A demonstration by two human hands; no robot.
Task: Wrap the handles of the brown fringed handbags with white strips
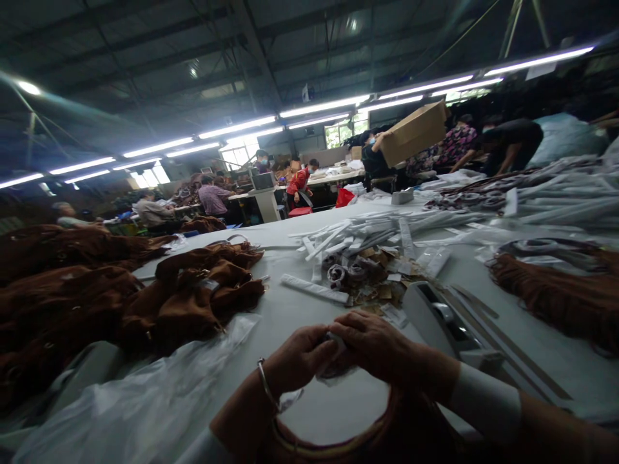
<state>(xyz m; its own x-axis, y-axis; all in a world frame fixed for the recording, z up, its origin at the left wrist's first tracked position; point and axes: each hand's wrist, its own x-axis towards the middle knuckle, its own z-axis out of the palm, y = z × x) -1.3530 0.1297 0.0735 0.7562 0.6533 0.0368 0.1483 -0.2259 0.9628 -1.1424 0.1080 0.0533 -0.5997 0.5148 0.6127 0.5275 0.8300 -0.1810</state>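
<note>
My left hand (pixel 304 354), a metal bangle at its wrist, is closed at the top of a round strap loop. Fingers of my right hand (pixel 370 341) meet it there, also closed. Between them is a piece of clear plastic wrap (pixel 337 368) that appears to lie around the strap. Below, the loop belongs to a dark brown bag (pixel 418 422) at the bottom edge, mostly in shadow. My fingers hide exactly how the plastic is held.
Brown bags (pixel 188 296) lie heaped at left, with a clear plastic sheet (pixel 145 393) before them. A tape dispenser (pixel 438 319) stands right of my hands. Beyond are small packets (pixel 374 277) and white strips (pixel 314 290). Across the hall, a person carries a cardboard box (pixel 416 134).
</note>
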